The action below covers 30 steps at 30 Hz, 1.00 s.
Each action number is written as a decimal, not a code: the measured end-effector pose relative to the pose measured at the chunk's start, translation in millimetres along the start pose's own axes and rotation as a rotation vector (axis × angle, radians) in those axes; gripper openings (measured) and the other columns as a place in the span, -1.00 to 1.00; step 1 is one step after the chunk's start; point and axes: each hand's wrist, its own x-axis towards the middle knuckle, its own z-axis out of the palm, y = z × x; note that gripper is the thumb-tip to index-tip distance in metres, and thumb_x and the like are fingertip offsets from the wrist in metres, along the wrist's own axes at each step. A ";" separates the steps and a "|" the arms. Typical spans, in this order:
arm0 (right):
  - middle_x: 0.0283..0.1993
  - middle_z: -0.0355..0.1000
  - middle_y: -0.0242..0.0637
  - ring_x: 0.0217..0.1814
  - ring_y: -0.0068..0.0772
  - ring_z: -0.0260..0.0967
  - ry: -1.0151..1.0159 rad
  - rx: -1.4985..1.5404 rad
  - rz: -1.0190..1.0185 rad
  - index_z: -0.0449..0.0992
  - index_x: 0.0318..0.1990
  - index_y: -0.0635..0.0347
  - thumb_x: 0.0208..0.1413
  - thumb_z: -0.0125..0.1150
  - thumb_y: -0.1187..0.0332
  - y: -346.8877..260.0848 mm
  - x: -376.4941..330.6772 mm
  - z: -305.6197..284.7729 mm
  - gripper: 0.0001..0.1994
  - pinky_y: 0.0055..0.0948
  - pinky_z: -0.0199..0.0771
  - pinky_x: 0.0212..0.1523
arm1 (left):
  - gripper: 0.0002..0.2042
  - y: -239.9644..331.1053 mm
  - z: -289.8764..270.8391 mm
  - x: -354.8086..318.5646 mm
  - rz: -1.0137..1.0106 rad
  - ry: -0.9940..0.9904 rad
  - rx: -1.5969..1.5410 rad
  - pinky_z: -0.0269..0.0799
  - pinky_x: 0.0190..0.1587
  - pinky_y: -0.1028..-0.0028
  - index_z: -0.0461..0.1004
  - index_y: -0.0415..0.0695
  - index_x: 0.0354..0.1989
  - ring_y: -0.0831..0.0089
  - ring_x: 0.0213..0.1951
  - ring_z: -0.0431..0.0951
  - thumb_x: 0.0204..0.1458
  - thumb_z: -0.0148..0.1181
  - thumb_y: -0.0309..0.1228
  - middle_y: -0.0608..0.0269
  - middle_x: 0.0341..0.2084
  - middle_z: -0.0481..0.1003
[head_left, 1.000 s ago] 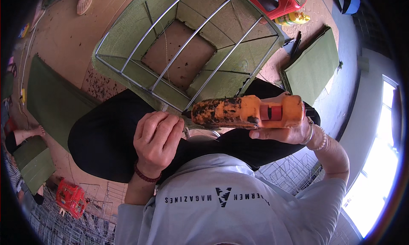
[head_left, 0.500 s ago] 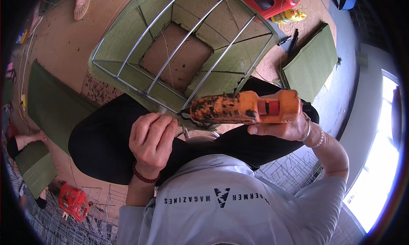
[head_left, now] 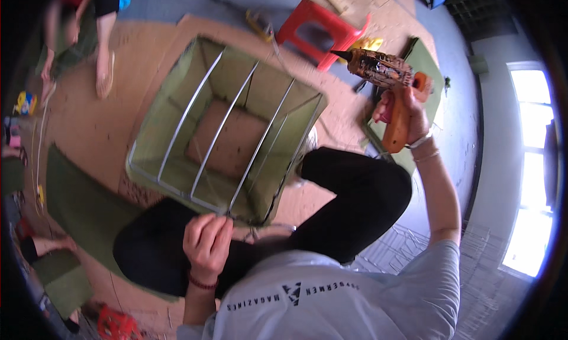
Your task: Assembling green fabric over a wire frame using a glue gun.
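Observation:
A box-shaped wire frame lined with green fabric (head_left: 157,112) stands on the floor in front of me, its silver bars (head_left: 248,154) crossing the open top. My left hand (head_left: 207,242) pinches the fabric edge at the frame's near rim. Up and to the right, away from the frame, my right hand (head_left: 414,118) grips an orange hot glue gun (head_left: 378,67) by its handle. Black smears cover the gun's barrel, and its dark nozzle points left. A dark line runs down the frame's near right corner.
Green sheets (head_left: 427,62) lie beyond the glue gun, beside a red stool (head_left: 296,20). A long green piece (head_left: 77,192) is spread at my left. Other people's legs (head_left: 105,56) show at far left. Wire grids (head_left: 381,242) lie behind my right side.
My right hand has lifted the glue gun from the frame's near edge, up and to the right, and turned it. My left hand stays at the rim. The view has shifted.

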 end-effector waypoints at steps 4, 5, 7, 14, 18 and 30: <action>-0.23 0.49 -0.08 -0.17 -0.21 0.47 0.373 0.002 -0.240 0.39 -0.12 0.27 0.14 -0.09 -0.19 5.6 42.7 -49.9 -0.41 -0.42 0.46 -0.30 | -0.82 2.9 -6.6 -1.1 -0.031 0.009 0.002 0.43 -0.27 0.28 0.53 -0.24 -0.43 0.19 -0.28 0.46 -0.28 0.34 -0.60 0.20 -0.39 0.47; -0.21 0.49 -0.07 -0.20 -0.27 0.48 0.402 0.009 -0.270 0.40 -0.09 0.24 0.11 -0.08 -0.24 14.4 58.8 -67.7 -0.38 -0.45 0.46 -0.36 | -0.79 4.4 -6.8 -1.0 -0.056 -0.008 0.004 0.43 -0.26 0.28 0.53 -0.24 -0.44 0.16 -0.28 0.46 -0.34 0.35 -0.63 0.19 -0.39 0.47; -0.24 0.51 -0.17 -0.26 -0.32 0.49 0.422 0.127 -0.253 0.38 -0.02 0.09 0.08 -0.03 -0.25 30.0 96.6 -121.9 -0.41 -0.41 0.48 -0.38 | -0.79 4.4 -4.0 -1.9 -0.034 -0.028 0.050 0.43 -0.25 0.27 0.52 -0.23 -0.43 0.16 -0.27 0.46 -0.33 0.35 -0.59 0.18 -0.38 0.47; -0.32 0.49 -0.31 -0.39 -0.35 0.49 0.429 0.359 -0.415 0.43 -0.10 0.00 0.08 0.13 -0.09 27.1 261.9 -208.5 -0.59 -0.34 0.56 -0.37 | -0.85 19.5 -25.7 8.8 -0.003 -0.146 0.216 0.46 -0.17 0.21 0.54 -0.22 -0.29 0.10 -0.20 0.49 -0.01 0.28 -0.44 0.08 -0.29 0.51; -0.25 0.47 -0.31 -0.29 -0.40 0.46 0.537 0.360 -0.524 0.45 -0.10 0.03 0.04 0.20 -0.09 2.3 365.3 -242.8 -0.56 -0.45 0.50 -0.27 | -0.87 21.6 -16.5 27.8 -0.052 -0.163 0.244 0.46 -0.19 0.23 0.53 -0.24 -0.32 0.12 -0.23 0.50 -0.03 0.29 -0.47 0.08 -0.31 0.51; -0.09 0.45 -0.05 -0.04 -0.01 0.40 0.780 -1.768 -0.934 0.42 -0.04 0.10 0.14 -0.06 0.10 20.1 385.7 -273.0 -0.64 -0.15 0.34 0.06 | -0.88 30.6 -18.4 9.1 -0.212 -0.064 0.339 0.43 -0.18 0.16 0.52 -0.20 -0.32 0.11 -0.23 0.48 -0.03 0.23 -0.47 0.13 -0.31 0.48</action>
